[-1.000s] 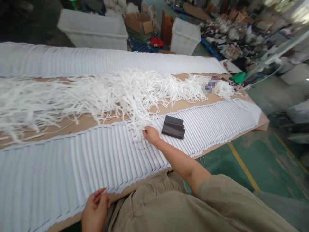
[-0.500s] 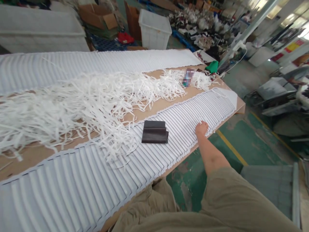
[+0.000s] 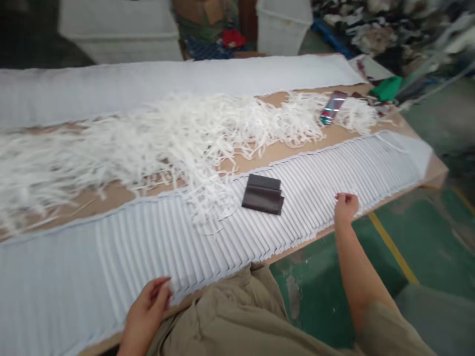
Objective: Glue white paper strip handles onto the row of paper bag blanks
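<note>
My right hand (image 3: pixel 346 207) rests with curled fingers on the right part of a white pleated sheet (image 3: pixel 193 252), close to the table's near edge. My left hand (image 3: pixel 146 307) sits at that sheet's near edge, its fingers loosely together. A folded dark brown piece (image 3: pixel 262 194) lies on the pleats between my hands, nearer the right one. Beyond it spreads a tangled mass of white shredded strips (image 3: pixel 178 143), which spills onto the sheet. A shiny packet (image 3: pixel 333 107) lies among the far strips.
A second pleated sheet (image 3: pixel 178 79) lies along the far side of the tan table board (image 3: pixel 285 154). A green item (image 3: pixel 388 88) sits at the far corner. White crates (image 3: pixel 282 24) and heaped goods (image 3: pixel 382 24) stand behind; green floor (image 3: pixel 419 242) lies to the right.
My right hand has moved from the strips beside the dark piece to the sheet's right part, near the table edge. My left hand, out of view half a second ago, is back at the near edge.
</note>
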Motion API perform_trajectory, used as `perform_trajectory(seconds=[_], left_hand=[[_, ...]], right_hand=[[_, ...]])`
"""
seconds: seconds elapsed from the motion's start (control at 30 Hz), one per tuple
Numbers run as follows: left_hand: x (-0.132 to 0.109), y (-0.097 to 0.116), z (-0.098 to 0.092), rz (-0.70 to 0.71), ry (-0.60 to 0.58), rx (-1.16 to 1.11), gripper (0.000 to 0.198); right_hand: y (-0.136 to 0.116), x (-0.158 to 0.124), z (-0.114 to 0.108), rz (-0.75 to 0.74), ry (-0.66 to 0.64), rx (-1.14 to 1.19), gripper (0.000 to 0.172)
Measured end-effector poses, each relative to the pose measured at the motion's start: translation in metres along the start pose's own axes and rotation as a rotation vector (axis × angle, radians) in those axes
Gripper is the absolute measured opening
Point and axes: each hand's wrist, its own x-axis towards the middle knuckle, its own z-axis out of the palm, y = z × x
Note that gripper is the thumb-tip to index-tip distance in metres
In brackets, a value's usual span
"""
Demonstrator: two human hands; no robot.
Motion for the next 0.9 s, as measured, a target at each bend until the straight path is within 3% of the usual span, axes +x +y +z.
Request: perform_trajectory(seconds=[0.07, 0.13, 0.23, 0.3, 0.37, 0.43, 0.6, 0.8, 0.9], left_hand=[[-0.018, 0.021, 0.003, 0.063, -0.052, -0.024, 0.044], [-0.035, 0.046, 0.007, 0.26, -0.076, -0.007, 0.037], [-0.051, 0.069, 0.012, 0.618, -0.105, 0.025, 0.032], [-0.06, 0.066, 0.012, 0.706, -0.113, 0.063, 0.034], [-0.071, 0.048, 0.011, 0.623, -0.11, 0.016, 0.034], [-0.083, 0.024, 0.007, 0.472, -0.103, -0.077, 0.032], [-0.104, -0.03, 0.0, 0.211, -0.011, -0.293, 0.03], [-0.121, -0.073, -0.001, 0.127, 0.086, -0.496, 0.026], [-0.128, -0.09, 0.0, 0.11, 0.121, -0.441, 0.023]], right_hand=[[-0.026, -0.056, 0.009, -0.19, -0.217, 0.077, 0.024], [-0.052, -0.135, 0.017, -0.517, -0.693, 0.196, 0.018], [-0.083, -0.267, 0.012, -0.927, -1.426, 0.121, 0.012], [-0.096, -0.339, 0.001, -1.17, -1.712, 0.06, 0.01], [-0.104, -0.388, -0.006, -1.314, -1.838, 0.006, 0.011], [-0.108, -0.416, -0.005, -1.387, -1.874, -0.061, 0.012], [-0.104, -0.447, 0.006, -1.412, -1.968, -0.261, 0.012], [-0.102, -0.481, 0.013, -1.284, -2.161, -0.447, 0.015], [-0.102, -0.501, 0.013, -1.369, -2.158, -0.522, 0.014]])
